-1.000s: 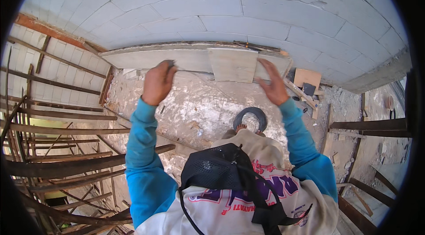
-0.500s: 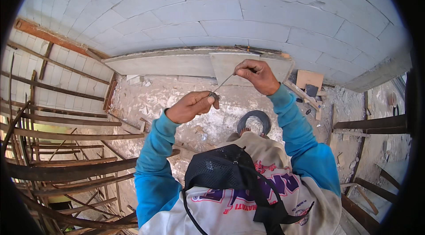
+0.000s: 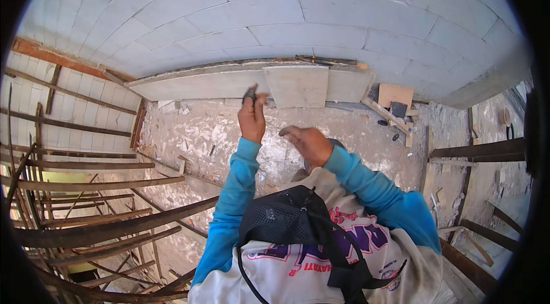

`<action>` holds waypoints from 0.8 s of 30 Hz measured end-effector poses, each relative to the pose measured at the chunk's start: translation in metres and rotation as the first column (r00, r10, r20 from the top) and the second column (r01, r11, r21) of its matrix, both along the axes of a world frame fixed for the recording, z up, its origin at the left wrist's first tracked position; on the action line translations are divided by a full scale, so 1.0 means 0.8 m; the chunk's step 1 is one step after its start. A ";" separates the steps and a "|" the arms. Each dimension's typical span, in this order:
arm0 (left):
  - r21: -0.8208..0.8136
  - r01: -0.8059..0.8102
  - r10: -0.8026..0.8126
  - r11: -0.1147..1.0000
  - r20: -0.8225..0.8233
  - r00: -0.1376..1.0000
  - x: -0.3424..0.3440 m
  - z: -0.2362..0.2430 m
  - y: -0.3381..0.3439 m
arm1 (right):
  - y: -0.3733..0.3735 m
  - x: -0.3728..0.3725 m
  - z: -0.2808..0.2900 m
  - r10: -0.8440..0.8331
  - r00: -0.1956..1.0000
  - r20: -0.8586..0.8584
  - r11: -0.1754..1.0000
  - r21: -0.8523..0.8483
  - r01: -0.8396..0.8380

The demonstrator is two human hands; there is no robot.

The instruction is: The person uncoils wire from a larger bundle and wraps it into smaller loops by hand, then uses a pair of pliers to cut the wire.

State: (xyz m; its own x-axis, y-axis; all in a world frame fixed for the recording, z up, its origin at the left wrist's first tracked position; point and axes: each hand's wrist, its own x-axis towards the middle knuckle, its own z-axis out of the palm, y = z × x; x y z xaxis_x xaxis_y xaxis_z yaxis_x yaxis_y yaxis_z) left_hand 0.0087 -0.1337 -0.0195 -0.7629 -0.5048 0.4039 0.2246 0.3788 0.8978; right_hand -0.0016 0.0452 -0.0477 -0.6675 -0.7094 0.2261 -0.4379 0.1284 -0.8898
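Note:
My left hand (image 3: pixel 252 122) is raised in front of the low ledge, its fingers closed round a small dark bundle of wire (image 3: pixel 250 96). The bundle sticks out at the fingertips. Lower and to the right, my right hand (image 3: pixel 312 145) is in front of my body with its fingers curled together. Whatever may be between those fingers is too small to make out. Behind the right hand a dark wire coil (image 3: pixel 339 143) lies on the floor near my feet, mostly covered by the hand and sleeve.
A pale block wall (image 3: pixel 252 15) rises ahead, with a grey board (image 3: pixel 298 87) leaning at its foot. Pliers-like tools (image 3: pixel 312 60) lie on the ledge. Wooden poles (image 3: pixel 114 232) crowd the left side. Wood scraps (image 3: pixel 395 101) and dark beams (image 3: pixel 481 153) are at the right.
My left hand has swung up with the wire bundle, fingers now pointing away from me. My right hand has come down and closer to my body. The wire stretched between them no longer shows.

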 end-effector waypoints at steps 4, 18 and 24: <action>0.351 0.543 -0.644 0.763 0.491 0.587 0.052 -0.016 0.014 | 0.041 -0.080 0.035 -0.008 0.996 -0.092 1.000 0.017 0.009; -0.108 0.326 -0.288 0.939 0.269 0.919 0.029 -0.062 0.050 | 0.009 0.009 -0.061 -0.028 0.994 0.110 0.999 0.019 0.026; 0.181 0.517 -0.494 0.837 0.657 0.570 0.066 -0.076 0.045 | 0.057 -0.047 -0.053 0.008 0.996 -0.088 0.966 0.258 0.015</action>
State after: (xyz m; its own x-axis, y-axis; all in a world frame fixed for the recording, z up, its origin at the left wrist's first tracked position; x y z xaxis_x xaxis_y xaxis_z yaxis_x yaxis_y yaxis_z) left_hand 0.0618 -0.0980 -0.0804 -0.9536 0.0498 -0.2971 -0.2503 0.4180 0.8733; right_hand -0.0388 0.0905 -0.0903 -0.6560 -0.7490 0.0930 -0.5115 0.3506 -0.7845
